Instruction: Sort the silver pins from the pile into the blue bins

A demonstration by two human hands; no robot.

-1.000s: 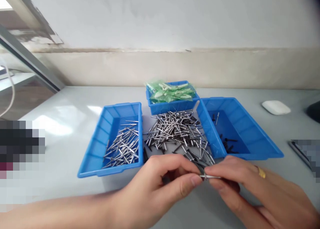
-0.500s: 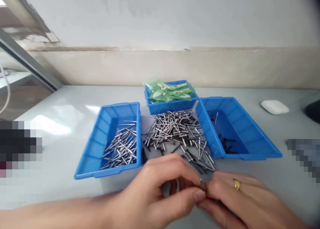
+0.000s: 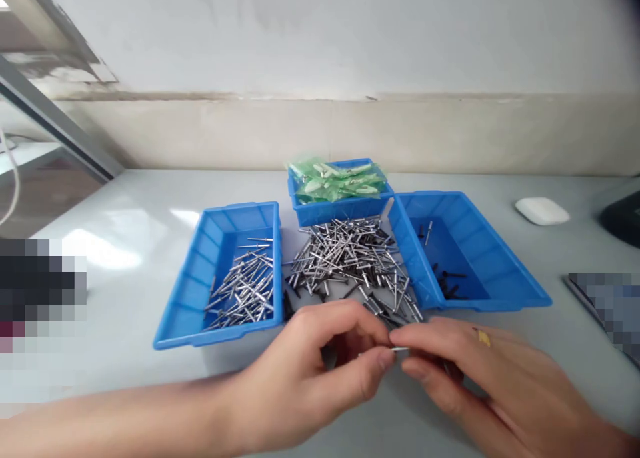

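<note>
A thin silver blind rivet (image 3: 400, 349) lies level between my two hands, low in the middle of the view. My left hand (image 3: 320, 365) pinches it between thumb and forefinger. My right hand (image 3: 485, 371), with a gold ring, is curled close beside it. The right forefinger reaches the left fingertips, and its thumb sits slightly apart below the rivet's end. What the right palm holds, if anything, is hidden. Just beyond the hands is a loose pile of silver and black blind rivets (image 3: 345, 251) on the grey table (image 3: 115, 325).
A blue bin (image 3: 187, 278) of silver rivets stands left of the pile. The right blue bin (image 3: 505, 265) has several black rivets and a silver one. Behind, a smaller blue bin (image 3: 345, 213) holds green plastic packets (image 3: 335, 181). A white rounded case (image 3: 543, 211) lies at right.
The rivet has turned from upright to nearly level between the fingertips. My right hand has risen slightly, and its thumb and forefinger have parted. The view has shifted slightly.
</note>
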